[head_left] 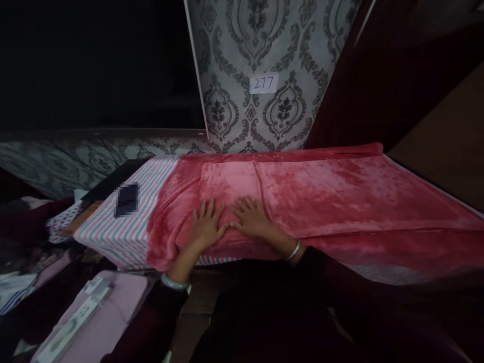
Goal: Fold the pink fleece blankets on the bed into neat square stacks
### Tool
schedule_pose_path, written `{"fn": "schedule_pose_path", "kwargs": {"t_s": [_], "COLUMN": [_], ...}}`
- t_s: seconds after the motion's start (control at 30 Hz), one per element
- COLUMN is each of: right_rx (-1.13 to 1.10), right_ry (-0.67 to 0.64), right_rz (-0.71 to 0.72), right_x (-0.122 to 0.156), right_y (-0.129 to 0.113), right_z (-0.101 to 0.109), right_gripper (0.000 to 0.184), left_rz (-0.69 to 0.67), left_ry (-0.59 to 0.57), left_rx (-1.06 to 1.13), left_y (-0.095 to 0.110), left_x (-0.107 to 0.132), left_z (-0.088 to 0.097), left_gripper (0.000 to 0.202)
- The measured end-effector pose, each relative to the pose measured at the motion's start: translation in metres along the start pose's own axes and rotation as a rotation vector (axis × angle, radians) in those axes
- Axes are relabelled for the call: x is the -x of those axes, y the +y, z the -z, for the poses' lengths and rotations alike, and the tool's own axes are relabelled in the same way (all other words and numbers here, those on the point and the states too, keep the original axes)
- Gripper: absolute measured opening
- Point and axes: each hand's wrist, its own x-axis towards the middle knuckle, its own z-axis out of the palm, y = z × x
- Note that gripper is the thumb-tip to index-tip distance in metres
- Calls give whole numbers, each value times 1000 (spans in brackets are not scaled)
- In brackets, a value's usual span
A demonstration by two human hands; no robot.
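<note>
A plush pink-red blanket (313, 196) is spread over a long surface in front of me, partly folded, with creases toward its left end. My left hand (206, 225) lies flat on it with fingers spread. Close beside it, my right hand (251, 218) also rests palm down on the blanket, fingers apart, the two thumbs almost meeting. Under the blanket's left end shows a striped cloth (113, 234) in white, pink and grey-green.
A blurred dark rectangular object (127, 199) lies on the striped cloth. At the lower left a white power strip (75, 322) sits on a pink stool top (128, 292). Behind are a large dark screen (102, 65) and a paper label (263, 83) reading 277 on patterned wallpaper.
</note>
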Motion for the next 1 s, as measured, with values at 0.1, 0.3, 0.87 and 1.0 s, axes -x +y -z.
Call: {"fn": "schedule_pose_path", "kwargs": {"t_s": [0.1,0.3,0.87,1.0], "right_rx": [-13,-53,-90,-74], "right_ry": [4,12,39,102], "right_rz": [-7,6,-140,-238], "right_x": [4,7,-6,-44], "right_y": [6,15,48,53], "right_z": [-19,-21,15,26], "right_gripper": [67,67,66,67], "left_rz": [27,13,-42,25], "left_ry": [-92,-64,-53,84], "left_rx": [-61,-104,130,128], "left_y": [1,-3,-26,-20], "left_x": [3,2,-36,-89], "left_z": [-13,-15,20,27], "left_gripper": [65,65,55,57]}}
